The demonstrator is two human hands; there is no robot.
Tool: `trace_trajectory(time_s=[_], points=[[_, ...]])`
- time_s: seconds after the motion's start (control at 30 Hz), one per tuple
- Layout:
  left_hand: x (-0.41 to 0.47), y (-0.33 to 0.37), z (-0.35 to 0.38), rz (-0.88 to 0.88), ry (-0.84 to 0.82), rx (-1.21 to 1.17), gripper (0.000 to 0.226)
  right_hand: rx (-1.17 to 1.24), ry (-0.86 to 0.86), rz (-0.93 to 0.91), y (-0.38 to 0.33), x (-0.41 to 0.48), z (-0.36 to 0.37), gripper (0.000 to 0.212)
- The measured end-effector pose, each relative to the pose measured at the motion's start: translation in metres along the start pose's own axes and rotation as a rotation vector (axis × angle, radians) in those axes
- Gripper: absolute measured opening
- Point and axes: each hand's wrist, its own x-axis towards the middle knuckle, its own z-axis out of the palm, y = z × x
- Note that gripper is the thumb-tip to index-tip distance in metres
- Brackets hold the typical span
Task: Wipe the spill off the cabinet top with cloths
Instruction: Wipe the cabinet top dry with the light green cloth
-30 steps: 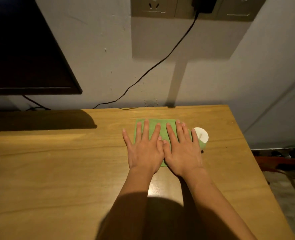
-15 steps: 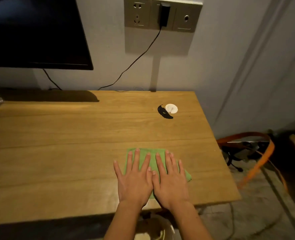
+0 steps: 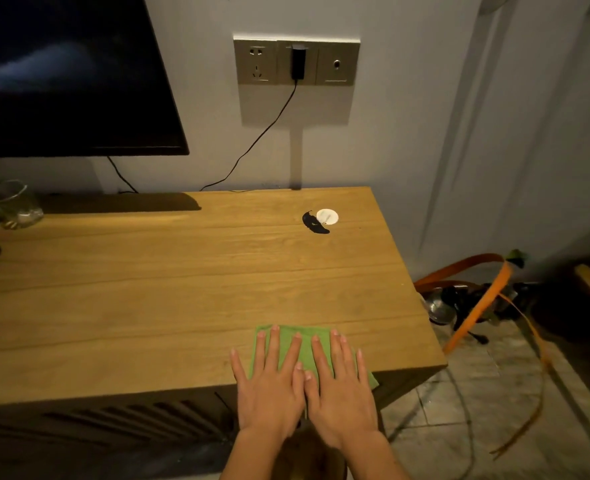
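Observation:
A green cloth [image 3: 305, 344] lies flat at the front edge of the wooden cabinet top [image 3: 169, 289], one corner hanging over the edge. My left hand [image 3: 271, 382] and my right hand [image 3: 342, 386] press down on it side by side, fingers spread and palms flat, thumbs touching. A black spill [image 3: 313, 223] sits near the back right corner, well beyond the cloth. A small white round disc [image 3: 327, 216] lies right beside the spill.
A dark television screen [image 3: 61, 74] hangs at the back left. A black cable [image 3: 262, 133] runs from the wall socket panel [image 3: 297, 62] down to the top. Glassware [image 3: 9, 206] stands at the far left. Orange straps [image 3: 487, 299] and dark gear lie on the floor at right.
Both hands have dragged the cloth from beside the white disc back to the front edge. The black spill beside the disc now shows.

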Motion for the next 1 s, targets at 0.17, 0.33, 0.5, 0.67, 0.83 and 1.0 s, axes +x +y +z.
trace_trajectory(time_s=[0.17,0.33,0.5,0.67,0.83,1.0], points=[[0.033,0.006,-0.003,-0.001,0.026,-0.035,0.055,0.019,0.016,0.000,0.008,0.032,-0.006,0.060],[0.096,0.010,-0.008,0.002,0.080,-0.038,0.058,-0.006,0.061,-0.006,0.016,0.094,-0.013,0.060],[0.185,0.020,-0.019,-0.005,0.120,-0.071,0.057,0.003,0.126,-0.015,0.031,0.183,-0.028,0.061],[0.288,0.029,-0.033,-0.008,0.148,-0.101,0.055,0.010,0.141,-0.023,0.048,0.285,-0.049,0.062],[0.367,0.036,-0.041,0.023,0.158,-0.073,0.055,-0.005,0.131,-0.020,0.060,0.360,-0.061,0.063],[0.419,0.044,-0.048,0.011,0.160,-0.077,0.056,0.008,0.131,-0.027,0.071,0.414,-0.073,0.062]])
